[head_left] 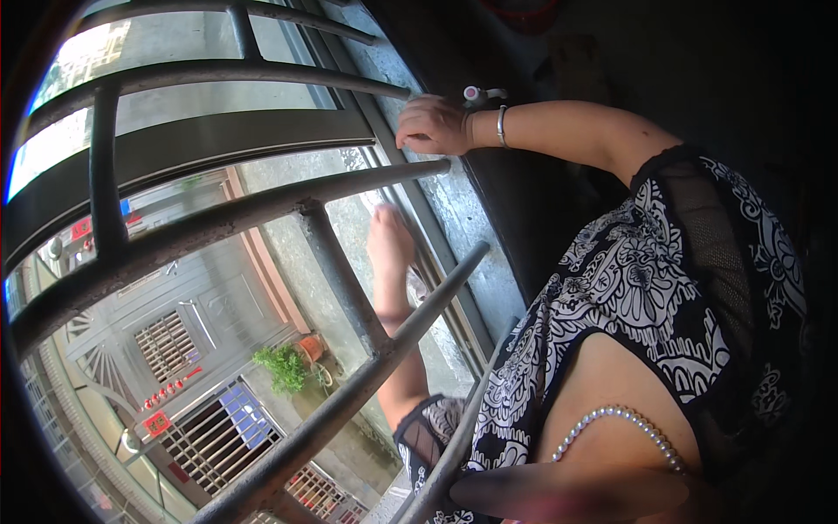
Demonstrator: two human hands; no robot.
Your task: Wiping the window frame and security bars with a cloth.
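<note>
My right hand, with a silver bangle on the wrist, has its fingers curled over the grey window ledge, close to the end of a metal bar. Beyond the thick metal bars, my left arm stretches along the window frame. My left hand is beside the frame's track, blurred, its fingers bent inward. Something pale shows near its fingertips, but I cannot make out what it is or whether the hand holds it. A bar crosses in front of my left forearm.
Several bars run across the left side, joined by short crosspieces. Past them are a grey door, barred windows and a potted plant. A small white knob with a pink centre is beside my right wrist. The right side is dark.
</note>
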